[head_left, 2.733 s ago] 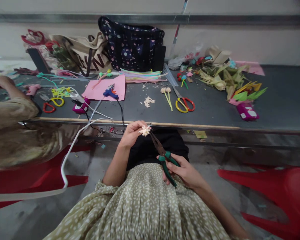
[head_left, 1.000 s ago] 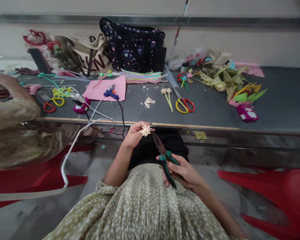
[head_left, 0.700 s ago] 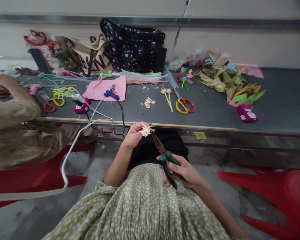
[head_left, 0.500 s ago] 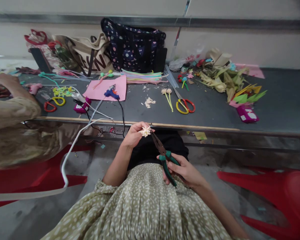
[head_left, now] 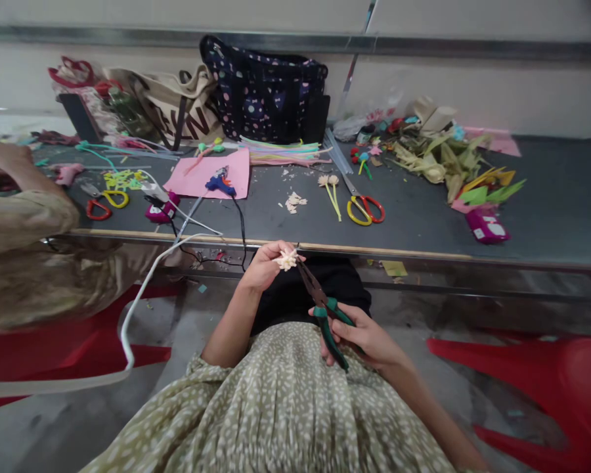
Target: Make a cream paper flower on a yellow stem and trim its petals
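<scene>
Pinched in my left hand [head_left: 264, 265] is a small cream flower [head_left: 287, 261] with several pointed petals, held just in front of the table edge. My right hand [head_left: 359, 332] is wrapped round the green handles of long-nosed pliers [head_left: 320, 303]. The dark jaws reach up to the flower's right side; whether they grip a petal is too small to tell. On the table beyond lie a small pile of cream petal pieces [head_left: 294, 202], two finished-looking flowers on pale green stems [head_left: 331, 196], and scissors [head_left: 360, 205] with red and yellow handles.
A blue glue gun [head_left: 220, 184] rests on pink paper [head_left: 187, 176], its black cord hanging over the edge. Bags [head_left: 266, 98] stand at the back. Dried husks [head_left: 436, 154] lie right. At left are a co-worker's arm [head_left: 24, 217] and a white cable [head_left: 140, 289]. Red chairs [head_left: 566, 381] flank me.
My hands, the flower and the pliers stay almost exactly where they were. The co-worker's hand at the far left has shifted slightly.
</scene>
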Demonstrator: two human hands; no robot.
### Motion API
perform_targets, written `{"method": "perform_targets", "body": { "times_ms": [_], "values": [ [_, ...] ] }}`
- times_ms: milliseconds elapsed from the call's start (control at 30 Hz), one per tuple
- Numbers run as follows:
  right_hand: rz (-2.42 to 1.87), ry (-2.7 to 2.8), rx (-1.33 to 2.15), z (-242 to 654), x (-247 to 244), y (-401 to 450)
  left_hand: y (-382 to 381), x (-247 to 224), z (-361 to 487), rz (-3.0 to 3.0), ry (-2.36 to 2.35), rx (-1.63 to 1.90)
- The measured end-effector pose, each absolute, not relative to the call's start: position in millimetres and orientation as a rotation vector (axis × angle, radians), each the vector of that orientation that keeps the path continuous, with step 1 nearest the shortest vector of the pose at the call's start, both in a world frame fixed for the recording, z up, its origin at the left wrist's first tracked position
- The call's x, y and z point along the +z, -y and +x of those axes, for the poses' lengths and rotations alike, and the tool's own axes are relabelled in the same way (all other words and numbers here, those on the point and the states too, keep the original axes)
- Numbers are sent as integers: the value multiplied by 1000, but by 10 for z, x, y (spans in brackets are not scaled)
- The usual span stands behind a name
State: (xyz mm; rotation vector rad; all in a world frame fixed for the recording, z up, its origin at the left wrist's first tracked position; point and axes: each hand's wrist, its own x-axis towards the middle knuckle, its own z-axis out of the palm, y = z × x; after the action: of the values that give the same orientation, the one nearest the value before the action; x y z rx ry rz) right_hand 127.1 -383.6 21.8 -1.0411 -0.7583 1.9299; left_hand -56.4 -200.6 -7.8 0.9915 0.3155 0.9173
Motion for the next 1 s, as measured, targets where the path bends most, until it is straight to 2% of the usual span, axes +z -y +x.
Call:
{"method": "perform_targets", "body": {
  "times_ms": [1000],
  "values": [
    [-1360, 998, 1708, 1230, 265, 3848, 1962, 6, -717, 1208, -425, 957]
  ]
}}
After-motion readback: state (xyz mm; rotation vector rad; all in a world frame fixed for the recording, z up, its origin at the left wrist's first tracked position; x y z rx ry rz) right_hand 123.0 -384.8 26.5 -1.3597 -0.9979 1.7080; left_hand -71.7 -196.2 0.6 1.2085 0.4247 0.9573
